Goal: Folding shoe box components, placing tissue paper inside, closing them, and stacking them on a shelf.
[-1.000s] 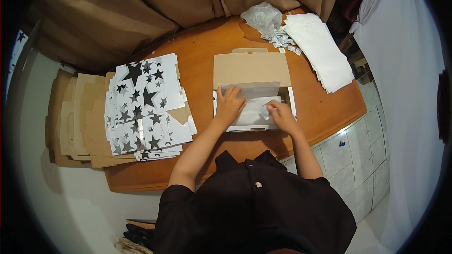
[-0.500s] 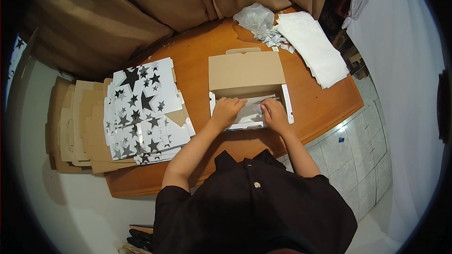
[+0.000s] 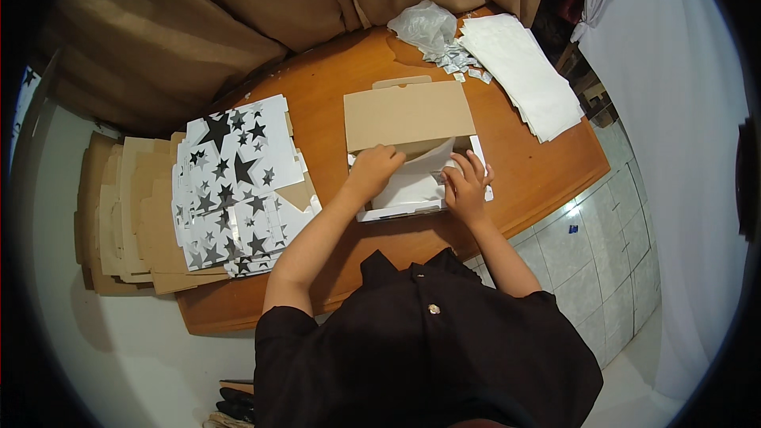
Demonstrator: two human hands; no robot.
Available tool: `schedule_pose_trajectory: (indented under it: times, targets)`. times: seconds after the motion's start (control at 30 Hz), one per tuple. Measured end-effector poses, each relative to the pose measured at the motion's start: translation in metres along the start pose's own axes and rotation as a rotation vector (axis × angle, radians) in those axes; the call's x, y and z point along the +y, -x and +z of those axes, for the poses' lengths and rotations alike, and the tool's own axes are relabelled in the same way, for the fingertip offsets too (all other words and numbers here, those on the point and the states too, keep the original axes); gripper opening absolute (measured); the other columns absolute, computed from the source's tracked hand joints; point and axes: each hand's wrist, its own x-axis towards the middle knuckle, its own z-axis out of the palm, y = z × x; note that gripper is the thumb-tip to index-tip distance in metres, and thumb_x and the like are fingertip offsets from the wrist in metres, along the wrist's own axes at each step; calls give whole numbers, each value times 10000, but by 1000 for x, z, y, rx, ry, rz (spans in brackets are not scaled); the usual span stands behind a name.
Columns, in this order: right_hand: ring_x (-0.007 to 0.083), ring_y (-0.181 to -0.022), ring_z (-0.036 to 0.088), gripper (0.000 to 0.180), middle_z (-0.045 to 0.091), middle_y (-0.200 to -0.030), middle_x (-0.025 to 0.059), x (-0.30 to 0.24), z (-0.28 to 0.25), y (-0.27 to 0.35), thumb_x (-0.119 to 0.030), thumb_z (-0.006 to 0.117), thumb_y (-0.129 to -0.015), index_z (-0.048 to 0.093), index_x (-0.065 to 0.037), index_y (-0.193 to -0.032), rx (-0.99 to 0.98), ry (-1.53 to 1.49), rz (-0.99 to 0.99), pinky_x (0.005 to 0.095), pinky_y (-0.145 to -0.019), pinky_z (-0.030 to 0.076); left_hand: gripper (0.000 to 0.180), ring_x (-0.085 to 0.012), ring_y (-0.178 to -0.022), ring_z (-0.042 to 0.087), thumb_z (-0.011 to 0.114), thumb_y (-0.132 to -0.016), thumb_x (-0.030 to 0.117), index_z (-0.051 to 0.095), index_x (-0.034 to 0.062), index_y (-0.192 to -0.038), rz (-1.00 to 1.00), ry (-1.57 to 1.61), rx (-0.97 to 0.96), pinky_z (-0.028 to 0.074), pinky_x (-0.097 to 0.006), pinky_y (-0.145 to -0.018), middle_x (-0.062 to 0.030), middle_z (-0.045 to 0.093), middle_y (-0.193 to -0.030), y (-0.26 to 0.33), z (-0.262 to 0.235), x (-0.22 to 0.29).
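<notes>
An open cardboard box [image 3: 409,116], brown inside with white walls, stands before me with its lid raised. A thin white paper sheet [image 3: 412,182] lines it, and one corner stands up near the back. My left hand [image 3: 377,171] is over the box's left side, its curled fingers closed on the sheet's edge. At the right side my right hand [image 3: 468,185] pinches a small pale packet [image 3: 438,177] between thumb and fingertip, just above the paper. Its other fingers are raised and spread.
Flat star-printed cardboard pieces [image 3: 238,182] are stacked on the left, beside plain brown cardboard sheets [image 3: 143,214]. At the back right are a clear plastic bag [image 3: 425,26], several small packets [image 3: 460,59] and a stack of white paper [image 3: 523,71]. Brown curtains [image 3: 214,8] hang behind the wooden table [image 3: 539,166].
The paper's corner has lifted at the back of the box. My left hand has shifted slightly left and up. The right hand's fingers have spread and risen, with the packet now at its fingertips.
</notes>
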Motion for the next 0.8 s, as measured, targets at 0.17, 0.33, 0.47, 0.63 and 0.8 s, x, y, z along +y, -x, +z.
schedule_pose_trajectory:
  times: [0.17,0.33,0.47,0.63,0.8]
  targets:
    - [253,-1170,428,53,549,-1132,22,10,7,3,-160,582,-824,607,-147,-868,142,-279,157,493,-960,193,138,-252,-873,565,564,-757,71,582,99,-891,118,3,-110,448,-370,-717,-68,560,-862,16,13,8]
    - [248,-1163,434,79,550,-1131,21,-1,-7,-16,-191,563,-847,605,-134,-881,-87,-244,138,512,-951,188,298,-256,-966,562,648,-767,318,646,86,-953,103,341,-341,425,-396,-837,-58,627,-995,21,10,3]
    - [244,-1212,384,166,526,-1198,26,-6,1,-27,-251,528,-874,618,-170,-988,-410,-121,206,621,-965,132,277,-262,-1018,555,617,-800,315,659,80,-940,53,287,-358,419,-389,-870,-78,628,-1053,22,6,2]
    - [292,-1283,317,442,389,-1367,95,8,2,-63,-325,521,-861,463,-194,-1280,-281,37,420,691,-970,106,247,-285,-1037,544,577,-829,239,642,65,-990,-117,317,74,399,-400,-906,-111,620,-1028,23,-28,6]
    - [307,-1297,325,616,355,-1384,197,75,40,-89,-382,507,-872,310,-91,-1379,-119,-479,791,510,-1048,194,624,-340,-1290,292,601,-835,387,397,60,-1325,-600,370,529,255,-435,-1049,-215,361,-1347,39,-13,-4]
